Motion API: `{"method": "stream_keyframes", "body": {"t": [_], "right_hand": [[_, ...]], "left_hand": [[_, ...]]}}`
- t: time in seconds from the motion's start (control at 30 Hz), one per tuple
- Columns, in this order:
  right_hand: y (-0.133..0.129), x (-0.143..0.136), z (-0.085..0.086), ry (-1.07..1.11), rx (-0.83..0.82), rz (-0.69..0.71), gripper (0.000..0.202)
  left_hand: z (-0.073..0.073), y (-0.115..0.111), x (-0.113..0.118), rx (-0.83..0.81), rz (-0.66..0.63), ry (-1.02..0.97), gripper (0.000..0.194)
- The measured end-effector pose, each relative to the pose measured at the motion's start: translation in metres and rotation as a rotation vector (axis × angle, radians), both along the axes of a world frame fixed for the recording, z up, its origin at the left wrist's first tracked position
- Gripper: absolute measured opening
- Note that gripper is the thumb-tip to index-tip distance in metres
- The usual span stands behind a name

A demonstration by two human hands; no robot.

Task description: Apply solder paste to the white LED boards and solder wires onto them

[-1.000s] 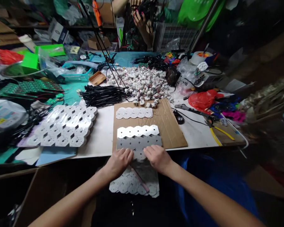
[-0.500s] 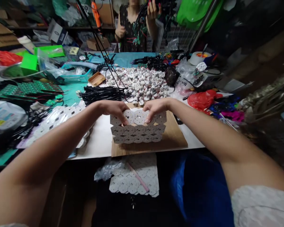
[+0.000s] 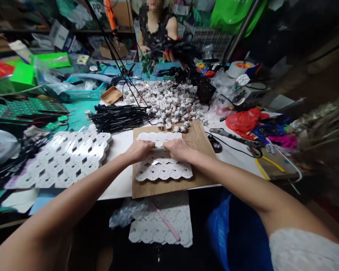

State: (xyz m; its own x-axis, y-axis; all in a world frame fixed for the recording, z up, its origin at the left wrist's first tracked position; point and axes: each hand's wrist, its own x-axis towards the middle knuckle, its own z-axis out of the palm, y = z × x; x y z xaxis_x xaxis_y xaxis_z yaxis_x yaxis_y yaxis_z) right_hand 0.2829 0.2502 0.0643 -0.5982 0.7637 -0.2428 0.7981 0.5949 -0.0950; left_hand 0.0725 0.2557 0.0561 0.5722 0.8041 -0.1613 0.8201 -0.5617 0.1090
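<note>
Both hands are on a white panel of joined rounded circuit boards (image 3: 164, 171), which has small holes and a scalloped near edge. My left hand (image 3: 141, 150) grips the panel's middle from the left, fingers curled and knuckles up. Close beside it, my right hand (image 3: 176, 148) is curled over the same part from the right. Between the hands, a raised strip of the panel shows; the fingertips are mostly hidden. Under the panel lies a brown wood-look board (image 3: 205, 150). More white panels (image 3: 70, 160) lie to the left of my left hand.
Behind the board are a heap of small white parts (image 3: 172, 98) and a bundle of black cables (image 3: 118, 117). A soldering iron (image 3: 228, 136) and yellow-handled tool (image 3: 268, 165) lie right. Panels with a pink stick (image 3: 168, 224) rest below the table edge. A co-worker (image 3: 158, 30) stands opposite.
The panel has gone from tilted up to lying flatter on the board. My hands have come lower and nearer, fingers now curled over it. The co-worker's hand has lowered with dark cables.
</note>
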Motion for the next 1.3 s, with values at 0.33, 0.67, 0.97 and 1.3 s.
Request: {"method": "stream_keyframes", "body": {"t": [0.33,0.67,0.97,1.3], "right_hand": [[0.075,0.005,0.012,0.089,-0.184,-0.093,0.055],[0.002,0.008,0.002,0.131,-0.125,-0.048,0.044],[-0.006,0.005,0.000,0.089,-0.161,-0.094,0.053],[0.009,0.002,-0.002,0.035,-0.227,-0.131,0.075]], "left_hand": [[0.015,0.066,-0.018,-0.286,0.195,-0.094,0.039],[0.010,0.015,-0.006,-0.026,0.139,-0.143,0.047],[0.002,-0.007,0.008,-0.247,0.134,-0.014,0.070],[0.009,0.001,0.016,-0.239,0.145,0.052,0.080]]}}
